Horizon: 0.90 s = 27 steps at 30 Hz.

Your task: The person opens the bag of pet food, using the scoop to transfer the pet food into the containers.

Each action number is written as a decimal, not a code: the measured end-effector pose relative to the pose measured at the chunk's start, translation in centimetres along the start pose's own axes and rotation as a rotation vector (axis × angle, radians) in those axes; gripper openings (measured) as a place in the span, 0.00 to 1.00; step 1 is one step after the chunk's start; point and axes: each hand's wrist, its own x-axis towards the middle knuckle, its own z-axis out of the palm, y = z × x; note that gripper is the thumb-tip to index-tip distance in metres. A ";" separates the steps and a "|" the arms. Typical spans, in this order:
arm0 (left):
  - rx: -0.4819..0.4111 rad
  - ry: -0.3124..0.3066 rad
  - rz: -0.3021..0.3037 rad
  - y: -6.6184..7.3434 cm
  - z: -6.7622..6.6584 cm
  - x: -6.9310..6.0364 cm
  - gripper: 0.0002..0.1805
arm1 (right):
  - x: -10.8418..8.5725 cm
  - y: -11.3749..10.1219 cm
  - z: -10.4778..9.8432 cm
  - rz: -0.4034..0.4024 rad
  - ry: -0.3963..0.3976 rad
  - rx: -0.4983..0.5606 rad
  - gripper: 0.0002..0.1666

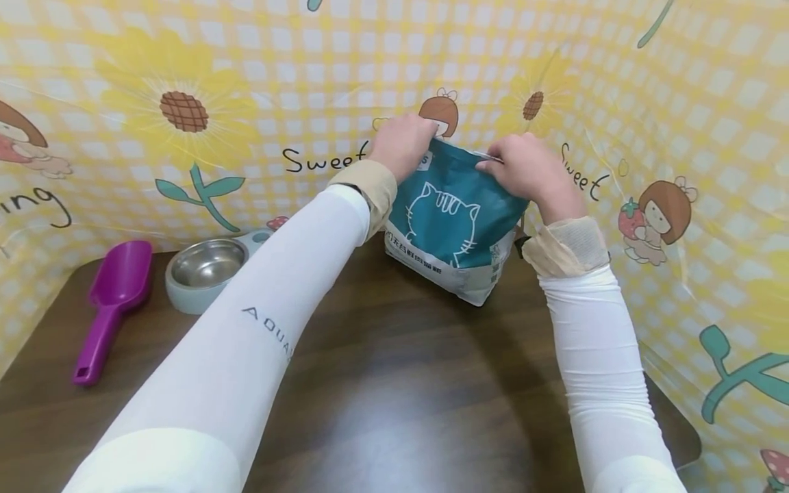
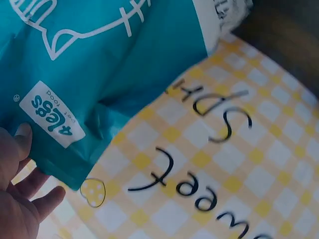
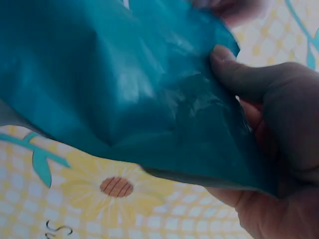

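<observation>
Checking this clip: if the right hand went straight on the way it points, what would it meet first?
The teal bag, whose top edge the right hand grips; past it, probably the patterned backdrop, though depth is unclear.

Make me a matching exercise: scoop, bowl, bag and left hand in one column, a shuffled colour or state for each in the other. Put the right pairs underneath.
Column one
1. Scoop
2. Bowl
3. Bag
4. Left hand

Column two
a. Teal above, whitish along the bottom
b. Pale blue-grey outside, silvery inside
c. Pinching the top edge of something
d. Purple all over

Right pairs: 1-d, 2-b, 3-a, 4-c
</observation>
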 end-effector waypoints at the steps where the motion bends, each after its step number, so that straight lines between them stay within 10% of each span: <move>1: 0.016 0.006 0.009 0.0 0.0 0.2 0.21 | -0.1 -0.4 0.0 0.013 0.004 -0.001 0.22; 16: 0.038 0.024 -0.035 -0.4 -0.1 0.9 0.24 | -0.5 -4.2 0.3 0.206 0.044 0.135 0.27; 20: -0.092 0.076 -0.142 0.1 -0.4 -0.4 0.31 | -0.5 -3.9 0.4 0.203 0.061 0.139 0.28; 24: -0.337 0.033 -0.222 1.2 -0.6 -2.1 0.14 | -0.6 -3.8 0.5 0.213 0.065 0.150 0.29; 27: -0.540 -0.031 -0.243 2.3 -0.6 -3.0 0.24 | -0.5 -3.8 0.5 0.224 0.057 0.154 0.30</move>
